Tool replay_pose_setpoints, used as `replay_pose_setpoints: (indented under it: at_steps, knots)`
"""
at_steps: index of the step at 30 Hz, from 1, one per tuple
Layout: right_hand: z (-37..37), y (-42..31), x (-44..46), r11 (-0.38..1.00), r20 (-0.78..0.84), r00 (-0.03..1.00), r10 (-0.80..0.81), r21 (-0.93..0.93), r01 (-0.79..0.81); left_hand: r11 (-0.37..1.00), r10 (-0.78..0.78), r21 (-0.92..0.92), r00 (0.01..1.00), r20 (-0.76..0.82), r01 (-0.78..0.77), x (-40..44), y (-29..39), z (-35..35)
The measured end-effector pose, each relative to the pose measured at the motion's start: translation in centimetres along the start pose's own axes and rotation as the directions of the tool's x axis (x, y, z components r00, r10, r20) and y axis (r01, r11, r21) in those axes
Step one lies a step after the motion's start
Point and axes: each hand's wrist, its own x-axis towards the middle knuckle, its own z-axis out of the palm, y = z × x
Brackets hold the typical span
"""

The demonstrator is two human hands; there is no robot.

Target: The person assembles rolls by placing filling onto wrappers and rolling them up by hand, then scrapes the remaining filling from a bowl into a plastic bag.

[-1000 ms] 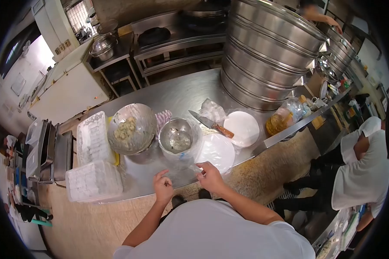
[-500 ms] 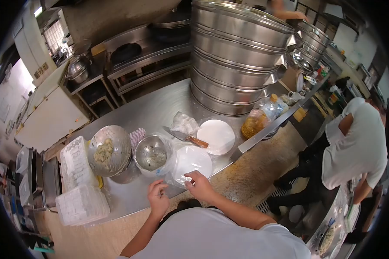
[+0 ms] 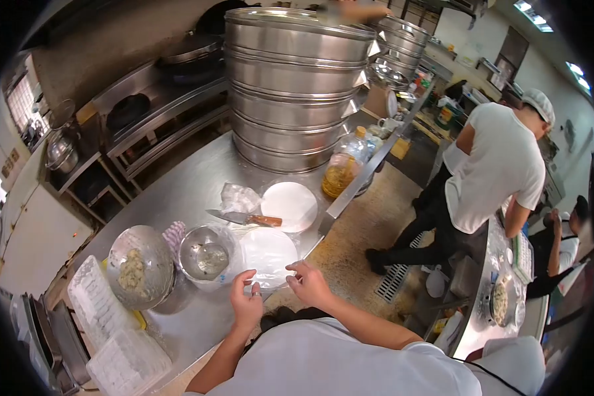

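Note:
A stack of white round sheets (image 3: 270,247) under clear, shiny plastic lies at the counter's near edge. My left hand (image 3: 247,303) is at its near left side, fingers curled in toward the thumb. Across from it, my right hand (image 3: 309,285) has thumb and forefinger drawn together by the near right rim. Clear plastic shows between the fingertips, but whether either hand grips it is hard to make out. Left of the stack stands a metal bowl (image 3: 195,254) inside a plastic bag. Behind lie a knife (image 3: 261,220) with a wooden handle and another white round stack (image 3: 290,201).
A bowl with pale green-flecked filling (image 3: 133,270) and white plastic tubs (image 3: 125,363) are at left. Tall steamer tiers (image 3: 290,99) rise behind, beside an oil bottle (image 3: 340,171). A co-worker in a white shirt (image 3: 495,158) bends over another counter at right.
The view has swung to the right, so the counter items appear further left and more of the co-workers shows. My hands stay near the front white stack, with little change in their pose.

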Motion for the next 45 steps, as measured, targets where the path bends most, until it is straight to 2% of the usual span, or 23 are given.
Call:
replay_pose_setpoints:
  at_steps: [7, 10, 12, 13, 17, 19, 22, 23, 26, 27, 30, 31, 34, 35, 38, 39, 45]
  knots:
    - [-5.3, -0.3, 1.8, 1.0, -0.277, 0.961, -0.009, 0.013, 0.013, 0.997, 0.016, -0.076, 0.995, 0.099, -0.008, 2.0, 1.1, 2.6]
    - [-9.0, 2.7, 5.6, 0.992, -0.452, 0.887, -0.096, 0.029, 0.122, 0.997, 0.026, -0.078, 0.994, 0.107, -0.018, 3.6, 1.8, 4.5]
    - [-12.2, 3.9, 8.6, 0.989, -0.516, 0.857, -0.007, 0.121, 0.081, 0.995, 0.024, -0.098, 0.995, 0.093, -0.015, 4.8, 2.7, 6.4]
    - [-13.9, 4.7, 10.2, 0.988, -0.554, 0.832, -0.031, 0.111, 0.11, 0.994, 0.027, -0.11, 0.996, 0.08, -0.018, 5.7, 3.1, 7.7]
    - [-20.7, 7.6, 17.2, 0.982, -0.599, 0.801, 0.004, 0.154, 0.11, 0.997, 0.074, -0.039, 0.992, 0.104, -0.07, 9.3, 3.9, 14.3]
    - [-23.6, 9.7, 21.1, 0.983, -0.615, 0.788, 0.03, 0.162, 0.089, 0.986, 0.166, -0.02, 0.973, 0.16, -0.165, 11.4, 5.2, 18.4]
    - [-27.5, 12.6, 27.9, 0.988, -0.596, 0.801, 0.06, 0.148, 0.036, 0.966, 0.249, -0.011, 0.924, 0.289, -0.257, 14.2, 7.8, 24.1]
    - [-28.2, 15.3, 31.1, 0.989, -0.593, 0.805, 0.012, 0.128, 0.079, 0.96, 0.269, -0.014, 0.903, 0.335, -0.28, 15.1, 8.5, 25.9]
    - [-30.7, 17.2, 37.9, 0.999, -0.544, 0.838, -0.035, -0.048, 0.01, 0.944, 0.319, -0.036, 0.884, 0.343, -0.327, 17.1, 9.3, 30.4]
    - [-31.6, 17.6, 39.7, 0.996, -0.504, 0.862, -0.046, -0.092, -0.001, 0.951, 0.295, -0.02, 0.89, 0.347, -0.307, 17.4, 9.2, 31.3]
    - [-33.5, 24.4, 46.7, 0.966, -0.507, 0.858, -0.088, -0.254, -0.051, 0.996, 0.071, 0.018, 0.911, 0.406, -0.086, 17.6, 8.8, 33.2]
    - [-34.1, 25.5, 48.0, 0.941, -0.506, 0.848, -0.156, -0.337, -0.027, 0.994, 0.065, 0.06, 0.916, 0.397, -0.097, 17.7, 8.5, 33.5]
    - [-35.2, 27.7, 50.4, 0.888, -0.434, 0.9, -0.047, -0.431, -0.162, 0.992, 0.004, 0.118, 0.942, 0.337, -0.046, 17.6, 8.1, 34.1]
    - [-35.8, 28.3, 50.6, 0.891, -0.34, 0.94, 0.028, -0.418, -0.178, 0.995, -0.004, 0.092, 0.95, 0.311, -0.026, 17.5, 7.8, 34.2]
    - [-36.6, 27.6, 50.7, 0.76, -0.195, 0.953, 0.231, -0.575, -0.302, 1.0, -0.016, 0.026, 0.969, 0.247, 0.009, 17.5, 7.1, 34.1]
    - [-36.5, 28.5, 51.2, 0.684, -0.18, 0.968, 0.173, -0.685, -0.25, 1.0, -0.013, 0.006, 0.972, 0.233, 0.012, 17.5, 6.9, 34.1]
    - [-37.2, 31.1, 53.2, 0.618, -0.115, 0.976, 0.184, -0.759, -0.206, 0.999, 0.01, 0.037, 0.975, 0.222, -0.019, 17.6, 7.2, 34.2]
